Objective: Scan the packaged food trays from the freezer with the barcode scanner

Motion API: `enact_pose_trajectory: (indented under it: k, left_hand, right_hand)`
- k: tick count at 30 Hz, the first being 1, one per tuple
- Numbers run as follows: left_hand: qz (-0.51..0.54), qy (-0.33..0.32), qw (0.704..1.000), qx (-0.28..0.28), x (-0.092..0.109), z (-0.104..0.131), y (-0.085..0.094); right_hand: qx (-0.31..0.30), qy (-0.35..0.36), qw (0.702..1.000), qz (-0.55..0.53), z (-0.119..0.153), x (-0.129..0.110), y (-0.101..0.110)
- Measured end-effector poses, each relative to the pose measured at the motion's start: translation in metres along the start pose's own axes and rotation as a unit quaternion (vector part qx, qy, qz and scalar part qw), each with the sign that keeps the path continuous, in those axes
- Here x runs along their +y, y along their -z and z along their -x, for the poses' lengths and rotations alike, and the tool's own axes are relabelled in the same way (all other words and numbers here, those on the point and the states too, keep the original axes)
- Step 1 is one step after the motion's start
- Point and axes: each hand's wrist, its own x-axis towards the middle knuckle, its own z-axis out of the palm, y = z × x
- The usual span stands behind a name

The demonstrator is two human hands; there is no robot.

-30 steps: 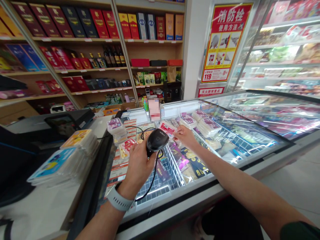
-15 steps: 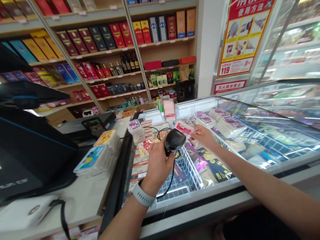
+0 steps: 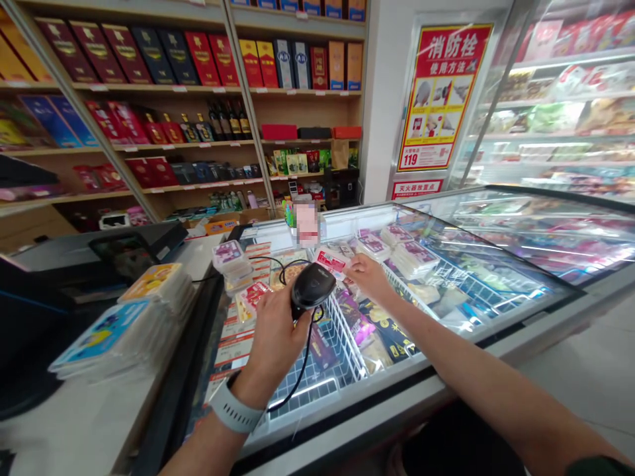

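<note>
My left hand (image 3: 278,327) is closed around a black handheld barcode scanner (image 3: 313,285), whose cord loops down over the glass. Pinched in the fingers of my right hand (image 3: 368,274) is a red-and-white printed card pack (image 3: 331,262), just beyond the scanner's head. Both hands are above the glass top of a chest freezer (image 3: 347,396). A red-and-yellow pack (image 3: 254,295) lies on the glass left of my left hand. Behind it stands a stack of purple-labelled packs (image 3: 229,258). More purple-labelled packs (image 3: 414,256) sit in piles to the right.
On the left counter stand piles of clear packs with blue (image 3: 106,330) and yellow (image 3: 151,281) labels, near a dark checkout machine (image 3: 24,317). White wire baskets (image 3: 347,330) show through the freezer glass. Shelves (image 3: 198,89) of boxes and bottles line the back.
The whole view has shifted to the right, so the shelves and counter sit further left. My hands keep hold of the scanner and the card pack, close together as before.
</note>
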Motion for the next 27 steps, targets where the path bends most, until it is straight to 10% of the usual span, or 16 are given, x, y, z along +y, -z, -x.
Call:
enact_pose_trajectory:
  k: [17, 27]
  left_hand:
    - [0.002, 0.015, 1.000, -0.012, -0.001, 0.000, 0.000]
    - [-0.011, 0.009, 1.000, -0.013, -0.002, 0.001, -0.002]
  right_hand:
    - [0.134, 0.096, 0.982, 0.094, -0.015, -0.004, 0.030]
    - [0.229, 0.221, 0.837, 0.445, -0.020, -0.019, 0.073]
